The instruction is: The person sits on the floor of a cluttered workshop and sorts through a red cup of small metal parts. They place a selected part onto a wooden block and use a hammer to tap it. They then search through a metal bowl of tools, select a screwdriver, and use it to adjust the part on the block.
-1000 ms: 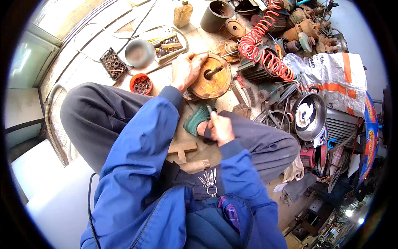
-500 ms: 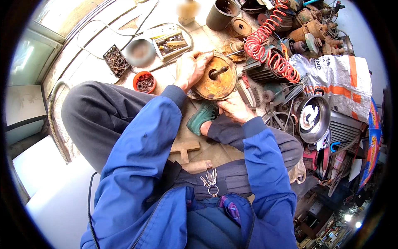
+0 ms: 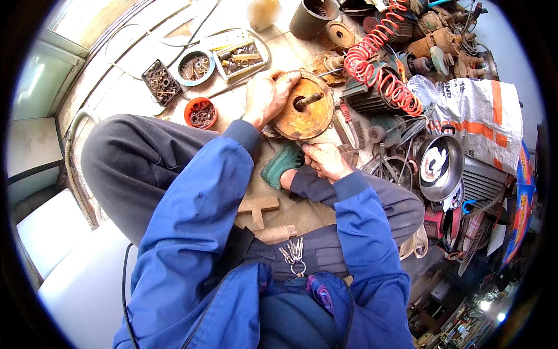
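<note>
My left hand (image 3: 268, 98) grips the upper left rim of a rusty, yellow-brown round metal part (image 3: 296, 122), its thumb lying over the edge. A dark shaft (image 3: 309, 102) sticks up from the middle of this disc, which looks like the end of a motor or pump. Just below the disc's lower rim, my right hand (image 3: 326, 161) is closed with thumb and fingertips pinched together. Whatever lies in that pinch is too small or hidden to make out. The disc is held above my green shoe (image 3: 282, 166), between my bent legs.
A red bowl (image 3: 200, 113), a black tray (image 3: 161, 83), a round tin (image 3: 196, 68) and a white box (image 3: 241, 58) hold small metal parts. Right of the disc lie a coiled red hose (image 3: 381, 64), motors, and a steel pan (image 3: 440, 168). Wooden pieces (image 3: 258, 210) lie between my legs.
My right hand has drawn slightly down and left from the disc's rim, and its fingers have curled tighter. The left hand and the disc have hardly moved.
</note>
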Demonstrator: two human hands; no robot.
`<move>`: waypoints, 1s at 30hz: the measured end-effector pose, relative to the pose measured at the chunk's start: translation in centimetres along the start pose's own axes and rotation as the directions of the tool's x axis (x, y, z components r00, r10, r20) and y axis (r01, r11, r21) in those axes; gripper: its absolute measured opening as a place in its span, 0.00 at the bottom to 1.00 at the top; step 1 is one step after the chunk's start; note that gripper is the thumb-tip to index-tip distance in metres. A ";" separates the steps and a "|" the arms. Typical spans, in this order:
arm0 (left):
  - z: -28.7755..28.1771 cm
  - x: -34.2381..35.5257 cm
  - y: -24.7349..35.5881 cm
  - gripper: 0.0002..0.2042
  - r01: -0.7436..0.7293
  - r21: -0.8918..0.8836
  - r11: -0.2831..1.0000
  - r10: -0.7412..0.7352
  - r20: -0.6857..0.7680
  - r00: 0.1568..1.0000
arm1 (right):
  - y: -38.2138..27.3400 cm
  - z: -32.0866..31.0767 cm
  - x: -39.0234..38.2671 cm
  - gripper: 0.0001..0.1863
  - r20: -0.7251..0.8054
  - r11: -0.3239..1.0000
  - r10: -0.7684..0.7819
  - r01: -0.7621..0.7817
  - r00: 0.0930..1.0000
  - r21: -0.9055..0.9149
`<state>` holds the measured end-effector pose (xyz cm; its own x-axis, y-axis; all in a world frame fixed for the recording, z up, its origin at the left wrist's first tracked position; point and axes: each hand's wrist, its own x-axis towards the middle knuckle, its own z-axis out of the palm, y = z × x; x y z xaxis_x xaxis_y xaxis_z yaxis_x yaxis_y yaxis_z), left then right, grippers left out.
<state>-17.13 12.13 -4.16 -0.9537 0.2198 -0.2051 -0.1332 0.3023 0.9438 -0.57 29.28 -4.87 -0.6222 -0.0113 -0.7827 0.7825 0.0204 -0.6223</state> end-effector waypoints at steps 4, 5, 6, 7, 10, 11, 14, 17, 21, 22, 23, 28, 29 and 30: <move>0.6 0.5 -0.8 0.18 -0.008 -0.038 0.999 0.008 -0.006 1.000 | 2.4 0.8 0.7 0.27 -0.135 0.947 -0.294 0.270 0.946 -0.173; 0.5 0.3 -0.8 0.18 -0.015 -0.036 0.999 0.014 -0.007 1.000 | 1.9 0.9 0.4 0.27 -0.127 0.955 -0.274 0.254 0.953 -0.152; 0.4 0.1 -0.5 0.17 -0.018 -0.033 0.999 0.017 -0.011 1.000 | 1.4 1.0 0.2 0.27 -0.113 0.963 -0.252 0.237 0.961 -0.132; 0.3 0.0 -0.5 0.17 -0.021 -0.029 0.999 0.020 -0.015 1.000 | 1.2 1.3 0.0 0.27 -0.099 0.969 -0.230 0.219 0.968 -0.112; 0.4 0.1 -2.0 0.17 -0.020 -0.062 0.998 0.016 -0.065 0.998 | 3.3 5.7 -0.5 0.25 -0.220 0.953 -0.150 0.201 0.964 0.229; 0.4 0.0 -1.9 0.17 -0.014 -0.098 0.995 0.007 -0.068 0.998 | 4.0 8.7 -0.9 0.24 -0.284 0.900 -0.103 0.211 0.953 0.381; 0.7 -0.3 -0.8 0.16 -0.092 0.010 0.996 0.092 -0.102 0.991 | 1.0 18.8 0.9 0.27 -0.572 0.687 0.131 0.342 0.809 0.641; 0.6 -0.8 0.7 0.14 -0.018 -0.043 0.999 0.015 -0.069 0.998 | 0.8 20.2 2.2 0.28 -0.579 0.510 0.200 0.421 0.791 0.750; 0.5 0.0 -0.5 0.17 -0.048 -0.068 0.997 0.045 -0.043 0.998 | 1.5 18.2 0.6 0.27 -0.428 0.517 0.154 0.296 0.891 0.803; 0.4 0.2 -0.5 0.17 -0.056 -0.074 0.996 0.054 -0.031 0.998 | 1.1 17.4 -0.6 0.27 -0.493 0.587 0.156 0.321 0.856 0.743; 0.2 0.3 -0.6 0.18 -0.059 -0.082 0.995 0.057 -0.026 0.998 | 2.4 15.8 -1.1 0.26 -0.463 0.703 0.064 0.290 0.884 0.649; 0.3 0.7 -1.4 0.17 -0.076 -0.082 0.994 0.075 -0.025 0.997 | 3.5 6.6 -2.5 0.27 -0.256 0.960 -0.204 0.244 0.945 0.137; 0.3 0.6 -1.2 0.17 -0.073 -0.074 0.995 0.072 -0.011 0.997 | 3.8 5.3 -2.0 0.28 -0.261 0.971 -0.201 0.228 0.944 0.076; 0.2 0.4 -0.8 0.18 -0.069 -0.063 0.996 0.069 -0.003 0.998 | 3.3 4.5 -2.0 0.28 -0.225 0.978 -0.161 0.186 0.961 0.093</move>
<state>-17.32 12.11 -5.04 -0.9614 0.2376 -0.1389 -0.0841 0.2270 0.9703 3.35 24.83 -5.37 -0.7292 0.2106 -0.6510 0.6518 -0.0755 -0.7546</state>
